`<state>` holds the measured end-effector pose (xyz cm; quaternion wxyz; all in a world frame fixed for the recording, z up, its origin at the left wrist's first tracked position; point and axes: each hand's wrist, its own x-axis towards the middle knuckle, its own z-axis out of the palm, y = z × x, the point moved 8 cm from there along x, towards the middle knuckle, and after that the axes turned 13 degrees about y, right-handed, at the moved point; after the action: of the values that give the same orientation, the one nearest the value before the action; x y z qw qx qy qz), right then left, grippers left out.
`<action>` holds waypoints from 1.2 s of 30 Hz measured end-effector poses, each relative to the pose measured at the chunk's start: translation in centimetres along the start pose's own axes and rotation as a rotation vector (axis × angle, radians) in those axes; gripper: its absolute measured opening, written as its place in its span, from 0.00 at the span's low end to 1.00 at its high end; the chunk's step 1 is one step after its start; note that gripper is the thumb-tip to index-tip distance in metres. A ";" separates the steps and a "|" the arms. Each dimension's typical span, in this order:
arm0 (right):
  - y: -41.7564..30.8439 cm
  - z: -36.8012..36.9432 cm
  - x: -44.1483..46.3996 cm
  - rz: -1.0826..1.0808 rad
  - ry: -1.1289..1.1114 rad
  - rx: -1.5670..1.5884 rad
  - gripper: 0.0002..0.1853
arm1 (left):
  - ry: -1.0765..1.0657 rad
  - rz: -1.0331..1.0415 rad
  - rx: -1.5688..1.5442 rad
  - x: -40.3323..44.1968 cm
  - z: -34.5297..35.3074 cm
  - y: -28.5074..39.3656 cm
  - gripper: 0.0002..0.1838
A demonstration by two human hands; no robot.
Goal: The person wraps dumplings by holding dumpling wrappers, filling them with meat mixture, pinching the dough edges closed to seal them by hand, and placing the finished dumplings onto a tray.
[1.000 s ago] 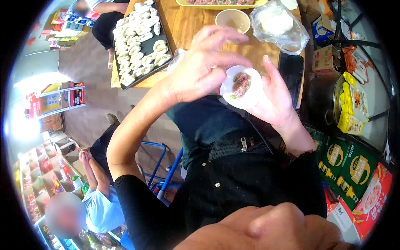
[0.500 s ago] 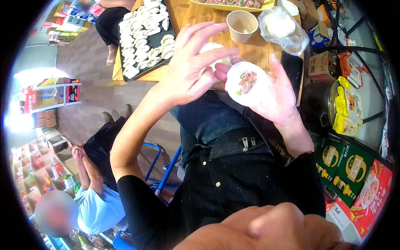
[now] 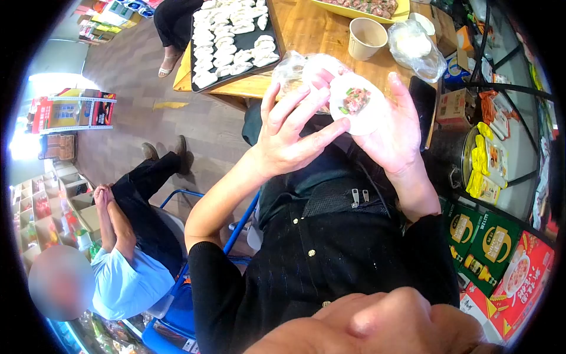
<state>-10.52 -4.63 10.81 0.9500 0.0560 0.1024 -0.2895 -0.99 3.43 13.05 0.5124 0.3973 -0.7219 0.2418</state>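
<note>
My right hand (image 3: 402, 141) is palm up, with a round white dumpling wrapper (image 3: 372, 117) lying across its palm and fingers. A small heap of pink minced meat with green bits (image 3: 355, 101) sits in the wrapper's middle. My left hand (image 3: 289, 133) is beside it with fingers spread; its thumb tip reaches the wrapper's lower left edge, and I cannot tell whether it touches. Behind the hands, a clear plastic bag (image 3: 288, 69) with pale round pieces lies at the table edge, partly hidden.
A black tray (image 3: 246, 41) of shaped dumplings stands on the wooden table (image 3: 306, 35). Nearby are a paper cup (image 3: 367, 40), a bag of white dough (image 3: 413, 47) and a yellow dish (image 3: 402, 12) of minced meat. Another person (image 3: 132, 277) sits at left; boxes (image 3: 492, 242) line the right.
My left hand has come down, its fingers now lower and beside the wrapper. The wrapper with its filling stays on my right palm. The view has shifted slightly.
</note>
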 end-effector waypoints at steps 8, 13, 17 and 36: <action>0.7 -0.1 0.7 -0.120 0.089 -0.136 0.40 | 0.066 -0.069 -0.036 0.2 -1.5 0.7 0.22; 1.3 -1.9 2.1 -0.287 0.171 -0.342 0.34 | 0.026 -0.119 -0.157 1.0 -0.6 2.3 0.20; 1.4 -4.7 2.4 -0.299 0.209 -0.486 0.34 | 0.140 -0.210 -0.234 1.2 -1.2 1.9 0.23; 4.2 -3.3 3.2 -0.092 0.132 -0.441 0.30 | -0.092 0.000 -0.056 -3.5 -2.5 2.9 0.27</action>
<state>-6.08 -2.34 7.10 0.9162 -0.1388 0.2278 -0.2991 -1.39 8.10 10.91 0.4899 0.3935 -0.7510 0.2028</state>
